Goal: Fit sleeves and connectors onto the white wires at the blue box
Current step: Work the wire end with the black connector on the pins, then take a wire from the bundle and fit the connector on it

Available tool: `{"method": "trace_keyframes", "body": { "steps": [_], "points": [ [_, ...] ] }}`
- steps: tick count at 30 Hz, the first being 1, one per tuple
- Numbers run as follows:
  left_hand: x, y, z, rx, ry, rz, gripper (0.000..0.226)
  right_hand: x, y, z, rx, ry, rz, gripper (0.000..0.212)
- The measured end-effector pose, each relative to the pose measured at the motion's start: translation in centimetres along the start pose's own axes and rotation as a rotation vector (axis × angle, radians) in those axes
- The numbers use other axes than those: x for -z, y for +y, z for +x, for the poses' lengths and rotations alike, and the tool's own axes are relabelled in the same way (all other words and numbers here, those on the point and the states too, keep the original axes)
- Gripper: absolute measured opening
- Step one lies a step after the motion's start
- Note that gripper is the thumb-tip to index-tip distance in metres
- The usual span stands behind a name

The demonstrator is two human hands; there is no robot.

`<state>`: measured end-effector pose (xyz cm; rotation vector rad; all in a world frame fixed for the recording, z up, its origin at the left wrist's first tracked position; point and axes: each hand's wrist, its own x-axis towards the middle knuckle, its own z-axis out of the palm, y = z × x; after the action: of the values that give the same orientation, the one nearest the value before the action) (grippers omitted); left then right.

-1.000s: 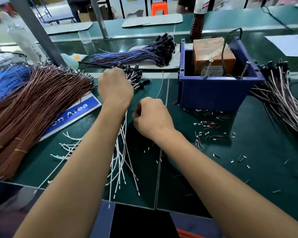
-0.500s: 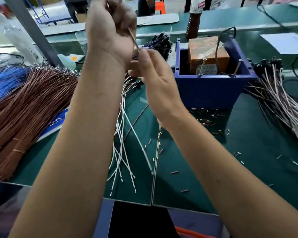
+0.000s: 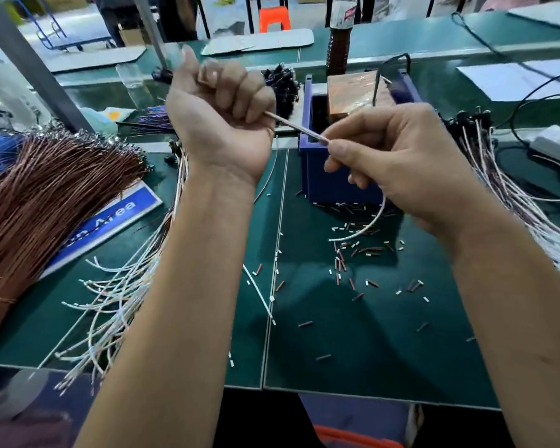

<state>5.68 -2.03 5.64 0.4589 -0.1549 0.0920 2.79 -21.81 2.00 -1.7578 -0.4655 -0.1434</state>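
My left hand (image 3: 220,114) is raised in a fist, palm toward me, and grips one end of a white wire (image 3: 296,127). The wire runs taut to my right hand (image 3: 392,153), which pinches it between thumb and forefinger in front of the blue box (image 3: 324,179). The wire's free tail (image 3: 366,227) curls down below my right hand. A fan of loose white wires (image 3: 120,295) lies on the green mat under my left forearm. Several small brown and white sleeves (image 3: 346,263) are scattered on the mat before the box.
A thick bundle of brown wires (image 3: 46,195) lies at the left over a blue sign (image 3: 110,221). Finished white wires with black connectors (image 3: 511,182) pile at the right. A copper-coloured block (image 3: 353,95) sits in the blue box. Black-tipped purple wires (image 3: 282,88) lie behind.
Both hands rose from the mat with one white wire. My right hand has since slid right along it, away from my left fist, so the wire stretches between them.
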Motion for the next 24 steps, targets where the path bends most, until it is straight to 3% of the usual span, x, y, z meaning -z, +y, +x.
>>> {"method": "trace_keyframes", "body": {
  "steps": [3,6,9,12,17,21,24],
  "points": [
    [0.8,-1.6,-1.1,0.072,-0.070,0.193,0.046,2.6,1.2,-0.8,-0.005,0.057,-0.166,0.006],
    [1.9,-3.7,-1.9,0.112,-0.189,0.530,0.042,5.0,2.4,-1.5,-0.062,0.064,-0.300,0.013],
    [2.1,-6.1,-2.7,0.097,-0.249,0.732,0.041,5.6,3.0,-2.0,-0.091,0.006,-0.267,0.014],
    [2.0,-7.1,-3.0,0.123,-0.212,0.507,0.044,5.4,3.6,-2.2,-0.076,-0.049,-0.198,0.012],
    [2.0,-6.5,-1.8,0.042,-0.108,0.020,0.046,4.3,4.6,-2.3,-0.154,-0.285,-0.204,0.017],
    [2.4,-6.4,-1.3,0.034,-0.095,-0.059,0.048,3.7,5.4,-2.4,-0.137,-0.296,-0.161,0.015],
    [3.2,-5.9,-1.1,0.034,-0.111,-0.003,0.049,3.9,5.9,-2.6,-0.097,-0.152,-0.039,0.012]
  ]
}}
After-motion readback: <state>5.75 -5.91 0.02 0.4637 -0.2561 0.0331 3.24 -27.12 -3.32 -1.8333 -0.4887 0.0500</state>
